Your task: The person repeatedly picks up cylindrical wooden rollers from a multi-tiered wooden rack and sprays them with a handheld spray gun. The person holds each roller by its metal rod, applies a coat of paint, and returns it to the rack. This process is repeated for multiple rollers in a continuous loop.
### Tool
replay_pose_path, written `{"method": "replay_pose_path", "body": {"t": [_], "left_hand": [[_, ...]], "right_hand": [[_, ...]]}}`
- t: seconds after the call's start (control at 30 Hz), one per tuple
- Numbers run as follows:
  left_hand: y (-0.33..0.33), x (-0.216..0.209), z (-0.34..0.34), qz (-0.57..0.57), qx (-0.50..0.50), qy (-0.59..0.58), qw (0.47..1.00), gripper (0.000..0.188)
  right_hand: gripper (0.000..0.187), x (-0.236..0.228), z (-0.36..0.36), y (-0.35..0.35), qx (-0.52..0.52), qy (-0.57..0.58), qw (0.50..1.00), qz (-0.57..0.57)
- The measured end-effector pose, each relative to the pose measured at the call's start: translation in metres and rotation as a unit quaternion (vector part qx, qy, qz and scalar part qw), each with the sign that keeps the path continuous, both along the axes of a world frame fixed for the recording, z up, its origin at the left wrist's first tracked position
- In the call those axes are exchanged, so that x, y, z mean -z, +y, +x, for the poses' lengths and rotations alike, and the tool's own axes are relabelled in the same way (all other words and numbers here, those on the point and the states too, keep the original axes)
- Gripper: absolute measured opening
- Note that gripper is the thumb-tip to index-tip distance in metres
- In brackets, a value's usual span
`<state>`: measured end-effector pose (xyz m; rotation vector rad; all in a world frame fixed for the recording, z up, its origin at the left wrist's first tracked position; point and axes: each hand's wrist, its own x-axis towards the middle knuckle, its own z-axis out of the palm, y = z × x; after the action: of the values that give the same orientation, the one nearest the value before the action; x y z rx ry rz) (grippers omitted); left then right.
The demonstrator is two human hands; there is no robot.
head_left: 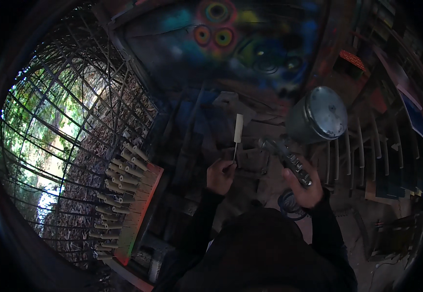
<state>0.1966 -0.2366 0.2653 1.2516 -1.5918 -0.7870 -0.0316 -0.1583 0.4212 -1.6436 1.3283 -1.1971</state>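
A thin stick (pixel 235 152) is pinched in my left hand (pixel 220 176), its fingers closed. On its upper end stands a pale cylindrical piece (pixel 239 128), nearly upright. My right hand (pixel 306 184) is wrapped round a metal spray gun (pixel 293 161), which tilts up and left toward the pale piece without touching it. Above that hand is a round silver cup with a lid (pixel 326 114), seemingly joined to the gun. At my left, several similar pale cylinders (pixel 126 178) on thin sticks stand in rows along a red and green board (pixel 143 211).
A lattice of dark bars (pixel 51 112) forms the left side, with foliage outside. Ahead stands a panel spray-painted with coloured rings (pixel 221 36). A coiled hose (pixel 291 204) lies below my right hand. Slatted racks (pixel 362 151) and a small orange-roofed object (pixel 351 62) are at the right.
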Motion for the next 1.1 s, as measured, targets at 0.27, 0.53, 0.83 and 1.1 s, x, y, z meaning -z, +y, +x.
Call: {"method": "replay_pose_path", "body": {"t": [0.27, 0.53, 0.83, 1.1], "left_hand": [[0.001, -0.011, 0.001, 0.008, -0.01, -0.036, 0.999, 0.01], [0.003, -0.014, 0.003, -0.004, -0.011, -0.042, 0.999, 0.011], [0.005, -0.017, 0.002, -0.03, -0.036, -0.066, 0.997, 0.013], [0.008, -0.02, 0.001, -0.034, -0.034, -0.061, 0.997, 0.01]], "right_hand": [[0.029, -0.008, 0.002, 0.011, -0.041, 0.011, 0.997, 0.064], [0.025, -0.004, 0.001, 0.001, 0.033, -0.005, 0.999, -0.026], [0.027, -0.005, -0.002, 0.019, -0.047, 0.029, 0.998, 0.043], [0.029, -0.006, -0.004, 0.013, 0.0, 0.016, 1.0, -0.002]]}}
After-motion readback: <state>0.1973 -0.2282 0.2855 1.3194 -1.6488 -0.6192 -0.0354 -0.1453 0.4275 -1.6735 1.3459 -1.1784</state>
